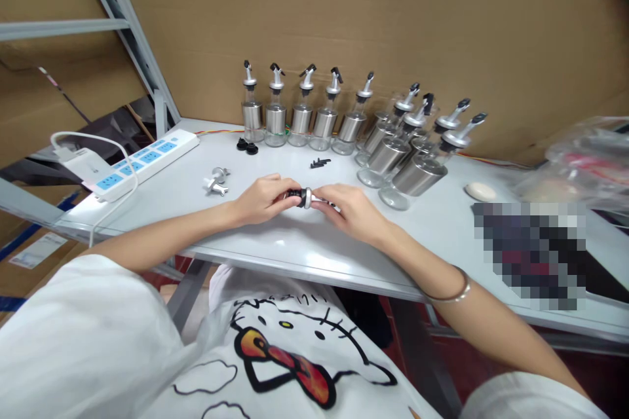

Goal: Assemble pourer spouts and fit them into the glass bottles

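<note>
Above the front of the table, my two hands meet at a pourer spout (308, 198) with a black ribbed stopper and a silver collar. My left hand (265, 200) pinches the black stopper end. The silver spout end is between the fingers of my right hand (346, 206). To the left of my left hand lie loose silver spout tops (216, 184). Black stoppers (247, 146) rest farther back, and several small black pieces (320, 163) lie beyond my hands.
Several glass and steel oil bottles (301, 119) with pourers stand along the cardboard back wall. A white power strip (147, 160) with a plugged-in charger is at the left. At the right are a white oval object (481, 192) and clear plastic bags (584, 157).
</note>
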The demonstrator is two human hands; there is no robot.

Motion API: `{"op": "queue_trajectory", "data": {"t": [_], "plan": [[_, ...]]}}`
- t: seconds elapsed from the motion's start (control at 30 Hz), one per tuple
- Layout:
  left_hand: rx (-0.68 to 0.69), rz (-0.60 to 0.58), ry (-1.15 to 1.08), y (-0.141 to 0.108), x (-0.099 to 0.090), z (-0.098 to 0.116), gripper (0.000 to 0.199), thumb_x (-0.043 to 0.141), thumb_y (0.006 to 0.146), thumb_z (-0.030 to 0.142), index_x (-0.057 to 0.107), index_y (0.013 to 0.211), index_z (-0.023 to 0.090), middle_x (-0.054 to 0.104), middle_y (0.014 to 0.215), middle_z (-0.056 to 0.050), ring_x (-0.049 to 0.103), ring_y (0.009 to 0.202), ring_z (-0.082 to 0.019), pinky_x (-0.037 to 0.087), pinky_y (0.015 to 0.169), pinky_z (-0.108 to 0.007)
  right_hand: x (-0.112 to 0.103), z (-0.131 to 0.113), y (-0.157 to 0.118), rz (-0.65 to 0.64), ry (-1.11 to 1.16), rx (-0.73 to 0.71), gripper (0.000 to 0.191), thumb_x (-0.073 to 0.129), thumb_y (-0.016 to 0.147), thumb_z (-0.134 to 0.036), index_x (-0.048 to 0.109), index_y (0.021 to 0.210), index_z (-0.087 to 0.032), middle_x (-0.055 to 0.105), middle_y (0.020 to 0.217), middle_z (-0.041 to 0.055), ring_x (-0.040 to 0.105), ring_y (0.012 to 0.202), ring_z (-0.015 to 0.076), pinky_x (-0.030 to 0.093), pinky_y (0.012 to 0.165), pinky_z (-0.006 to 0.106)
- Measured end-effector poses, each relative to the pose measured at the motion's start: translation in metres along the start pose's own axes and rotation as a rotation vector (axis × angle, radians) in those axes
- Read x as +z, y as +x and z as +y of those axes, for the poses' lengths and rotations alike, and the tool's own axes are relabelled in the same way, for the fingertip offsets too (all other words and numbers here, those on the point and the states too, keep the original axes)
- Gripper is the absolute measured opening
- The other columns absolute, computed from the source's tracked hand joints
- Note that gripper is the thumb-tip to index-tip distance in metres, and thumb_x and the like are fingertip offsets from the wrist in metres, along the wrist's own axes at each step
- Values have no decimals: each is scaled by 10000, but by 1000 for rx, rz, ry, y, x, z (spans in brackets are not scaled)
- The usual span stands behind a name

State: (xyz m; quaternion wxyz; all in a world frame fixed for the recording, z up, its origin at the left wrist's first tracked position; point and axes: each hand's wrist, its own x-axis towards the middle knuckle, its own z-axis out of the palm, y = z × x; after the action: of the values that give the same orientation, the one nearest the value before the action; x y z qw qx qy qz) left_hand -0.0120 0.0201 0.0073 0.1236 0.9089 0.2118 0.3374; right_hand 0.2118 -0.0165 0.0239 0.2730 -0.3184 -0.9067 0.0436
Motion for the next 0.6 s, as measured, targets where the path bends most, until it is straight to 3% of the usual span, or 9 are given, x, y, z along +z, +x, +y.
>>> {"op": "queue_trajectory", "data": {"t": [0.13, 0.23, 0.33, 0.5, 0.6], "plan": [[-298, -190, -287, 3, 3, 6, 335, 347, 952, 391, 543, 820, 154, 502, 553, 47, 447, 504, -86, 383, 576, -205, 0, 4, -1, 38, -435, -265, 315, 337, 1002, -217, 603, 850, -145, 611, 666, 45, 506, 627, 152, 335, 644, 289], [-340, -151, -374, 3, 6, 7, 288, 386, 928, 402, 518, 873, 153, 456, 561, 60, 407, 496, -83, 350, 536, -200, -2, 2, -1, 42, -449, -257, 320, 334, 997, -200, 603, 834, -144, 603, 653, 44, 487, 606, 150, 318, 632, 298], [-227, -77, -279, 0, 8, 6, 228, 444, 901, 372, 507, 919, 153, 521, 675, 22, 467, 576, -99, 388, 576, -213, -2, -1, -1, -2, -177, -82, 353, 361, 990, -318, 597, 795, -143, 575, 627, 31, 463, 571, 132, 321, 608, 287], [5, -70, -146, -4, 9, 6, 139, 420, 934, 264, 513, 960, 165, 578, 811, -31, 529, 684, -118, 449, 656, -229, -5, -5, 3, -207, 584, 434, 326, 477, 887, -426, 574, 737, -153, 457, 539, -30, 384, 481, 94, 316, 506, 247], [101, -44, -126, -4, 10, 6, 152, 402, 949, 233, 531, 988, 163, 593, 830, -50, 555, 733, -130, 464, 687, -238, -4, -4, 6, -292, 939, 612, 329, 547, 806, -467, 565, 719, -151, 432, 486, -46, 368, 431, 91, 312, 455, 249]]}}
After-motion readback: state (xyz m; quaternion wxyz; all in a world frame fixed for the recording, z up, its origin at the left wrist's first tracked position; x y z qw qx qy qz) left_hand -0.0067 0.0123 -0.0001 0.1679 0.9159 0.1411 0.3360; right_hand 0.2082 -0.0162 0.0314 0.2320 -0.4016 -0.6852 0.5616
